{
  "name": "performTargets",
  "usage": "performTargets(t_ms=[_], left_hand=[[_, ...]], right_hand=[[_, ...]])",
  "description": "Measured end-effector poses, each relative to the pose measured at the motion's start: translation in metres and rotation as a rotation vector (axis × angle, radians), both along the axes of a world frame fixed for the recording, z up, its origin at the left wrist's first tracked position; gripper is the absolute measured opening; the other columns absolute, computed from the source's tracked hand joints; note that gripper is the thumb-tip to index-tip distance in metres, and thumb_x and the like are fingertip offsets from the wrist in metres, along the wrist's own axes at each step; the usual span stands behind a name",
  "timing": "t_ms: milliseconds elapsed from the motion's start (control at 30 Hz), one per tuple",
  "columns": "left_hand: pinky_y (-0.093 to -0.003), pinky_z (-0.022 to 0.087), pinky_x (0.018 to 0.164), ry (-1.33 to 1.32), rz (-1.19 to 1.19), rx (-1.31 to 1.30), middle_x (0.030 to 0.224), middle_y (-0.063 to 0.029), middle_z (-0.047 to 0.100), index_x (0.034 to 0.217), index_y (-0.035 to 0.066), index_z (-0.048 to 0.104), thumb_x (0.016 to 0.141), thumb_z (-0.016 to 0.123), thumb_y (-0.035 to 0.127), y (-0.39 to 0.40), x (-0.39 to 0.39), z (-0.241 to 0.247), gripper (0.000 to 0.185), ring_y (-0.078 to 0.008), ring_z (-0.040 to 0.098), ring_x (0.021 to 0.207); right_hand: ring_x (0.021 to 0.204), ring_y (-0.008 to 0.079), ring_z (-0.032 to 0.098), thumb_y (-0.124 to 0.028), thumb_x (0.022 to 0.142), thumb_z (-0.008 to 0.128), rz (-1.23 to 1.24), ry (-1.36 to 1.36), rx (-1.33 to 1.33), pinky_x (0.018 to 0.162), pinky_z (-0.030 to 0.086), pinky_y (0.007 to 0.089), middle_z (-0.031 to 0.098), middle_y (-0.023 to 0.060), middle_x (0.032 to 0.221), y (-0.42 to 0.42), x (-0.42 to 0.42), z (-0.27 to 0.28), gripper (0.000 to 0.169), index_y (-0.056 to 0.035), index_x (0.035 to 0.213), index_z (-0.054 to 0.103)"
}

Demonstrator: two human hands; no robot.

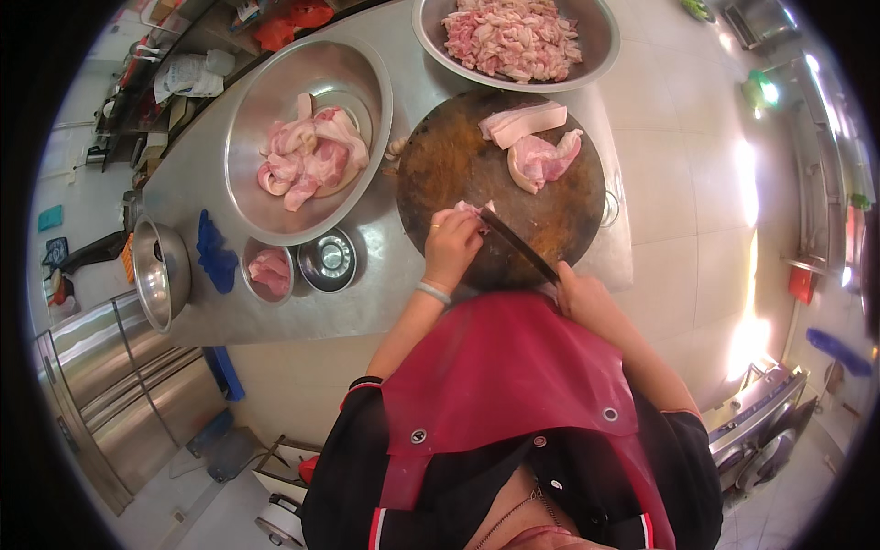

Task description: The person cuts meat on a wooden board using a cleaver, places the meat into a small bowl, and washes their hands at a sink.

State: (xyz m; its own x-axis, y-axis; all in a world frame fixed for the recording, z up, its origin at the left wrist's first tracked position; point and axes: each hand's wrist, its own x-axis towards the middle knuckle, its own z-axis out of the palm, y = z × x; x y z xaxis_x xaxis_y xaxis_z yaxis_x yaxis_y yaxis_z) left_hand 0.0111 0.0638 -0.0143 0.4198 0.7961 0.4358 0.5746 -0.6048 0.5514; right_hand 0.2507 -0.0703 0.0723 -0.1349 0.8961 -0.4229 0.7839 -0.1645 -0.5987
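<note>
On the round wooden chopping block (447,158), my left hand (452,246) grips a small piece of raw meat (473,206), mostly covered by my fingers. My right hand (581,292) is closed around the handle of a knife (517,242), seen nearly edge-on. The blade reaches up and left across the block, its far end against the meat beside my left fingertips. Farther back on the block lie a strip of raw pork with thick rind (526,122) and a folded chunk of raw pork (543,159).
Beyond the block, a steel basin (605,41) holds many cut meat pieces. Left of it stands a large steel basin (240,172) with bigger pork cuts. Nearer are a small bowl of meat (269,273), a steel bowl (327,260), a blue cloth-like item (216,253) and a tilted bowl (161,275).
</note>
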Motion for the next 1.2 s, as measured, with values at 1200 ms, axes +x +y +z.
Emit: performTargets(t_ms=[1200], left_hand=[[-0.0379,0.052,0.089,-0.058,-0.274,-0.065,0.1,-0.0038,0.07,0.092,0.008,0.072,0.07,0.073,0.0,-0.012,-0.018,0.011,0.023,-0.028,0.063,0.099]], right_hand=[[0.075,0.0507,0.065,-0.015,0.094,0.06,-0.223,0.017,0.304,0.069,0.052,0.0581,0.066,0.0291,0.076,0.108,-0.051,-0.038,0.027,0.0005,0.113,0.048]])
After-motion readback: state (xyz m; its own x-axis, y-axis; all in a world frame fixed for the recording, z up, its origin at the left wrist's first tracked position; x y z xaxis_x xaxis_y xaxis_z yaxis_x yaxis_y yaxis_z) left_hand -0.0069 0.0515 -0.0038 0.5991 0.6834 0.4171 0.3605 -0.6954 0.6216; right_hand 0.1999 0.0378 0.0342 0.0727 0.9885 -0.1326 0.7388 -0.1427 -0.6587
